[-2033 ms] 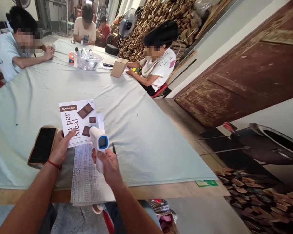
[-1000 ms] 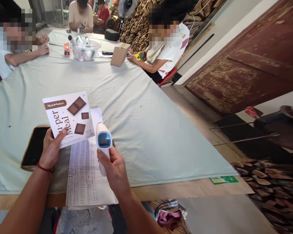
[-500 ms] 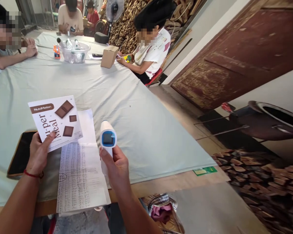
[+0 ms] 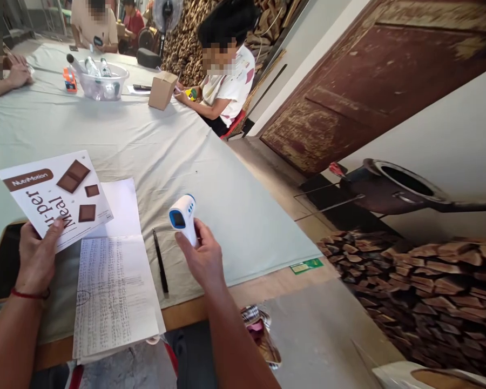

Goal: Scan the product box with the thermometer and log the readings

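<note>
My left hand [image 4: 38, 251] grips the lower edge of a white printed card [image 4: 71, 178] with brown chocolate squares and "NutriMotion" on it. The card is held tilted above the table. In my right hand [image 4: 204, 248] is a white and blue infrared thermometer [image 4: 184, 216], its small dark screen facing me. Between my hands lies a folded sheet of paper [image 4: 109, 292] covered in rows of handwriting, reaching past the table's edge. A black pen [image 4: 161, 265] rests just right of the paper. Beside my left hand, a dark flat tablet-like object [image 4: 2, 265] is partly hidden.
On the clothed table [image 4: 243, 216] stand a clear plastic basin [image 4: 103, 86] with bottles, an orange object [image 4: 69, 80] and a cardboard box [image 4: 162, 91]. A person [image 4: 227, 70] sits at the right side, others farther back. Stacked firewood [image 4: 429, 286] lies on the right.
The thermometer has turned and moved right, away from the paper, and the pen now shows. The view has swung right, so the card and basin appear farther left.
</note>
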